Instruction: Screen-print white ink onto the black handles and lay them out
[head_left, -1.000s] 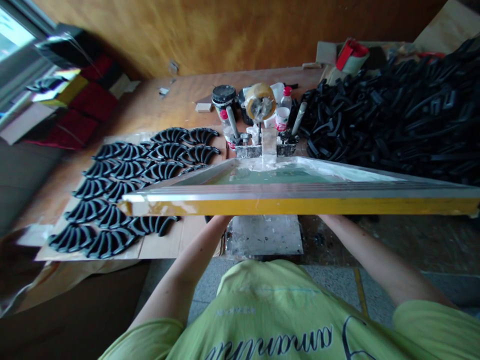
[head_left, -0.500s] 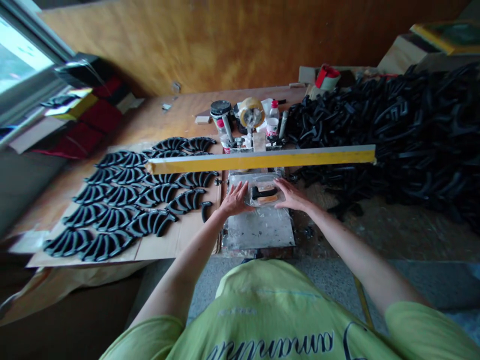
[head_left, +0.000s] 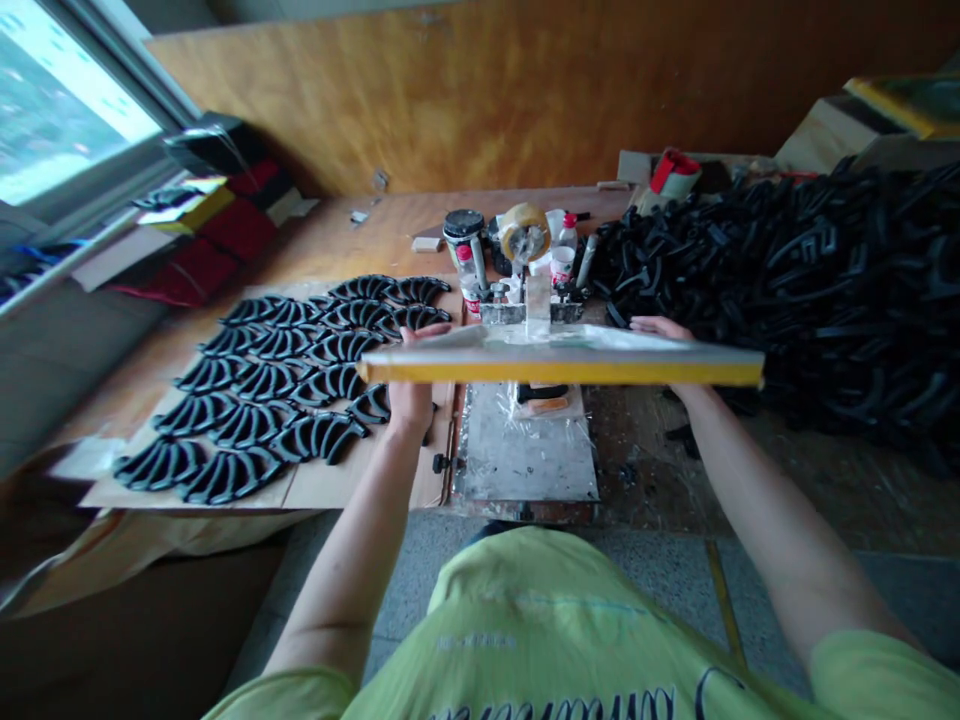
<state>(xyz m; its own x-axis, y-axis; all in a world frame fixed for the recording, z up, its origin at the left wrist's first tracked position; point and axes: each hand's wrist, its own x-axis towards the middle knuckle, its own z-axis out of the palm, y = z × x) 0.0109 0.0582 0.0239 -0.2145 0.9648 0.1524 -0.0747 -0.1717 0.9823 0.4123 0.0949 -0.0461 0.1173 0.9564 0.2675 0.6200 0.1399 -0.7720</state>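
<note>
A screen printing frame [head_left: 562, 372] with a yellow front edge spans the view in front of me, joined at its back to a clamp stand [head_left: 537, 300]. At its left end is my left hand [head_left: 411, 400], fingers showing over the side and the rest partly behind the front bar. My right hand [head_left: 664, 328] is at the right side, fingers over the edge and palm hidden by the bar. Both hands look closed on the frame. Beneath it, a black curved handle [head_left: 541, 393] lies beside an orange-tan strip [head_left: 547, 406] on a metal base plate [head_left: 525, 455].
Rows of black curved handles [head_left: 232, 470] lie on cardboard at the left. A big heap of black handles [head_left: 825, 280] fills the right. Behind the stand are a tape roll [head_left: 525, 232], a lidded jar [head_left: 463, 226] and a red-capped bottle [head_left: 568, 232]. Boxes [head_left: 236, 235] sit by the window.
Both hands have left the black handle on the plate and spread out to the frame's sides. The frame now sits lower, partly covering the handle. The view has shifted slightly.
</note>
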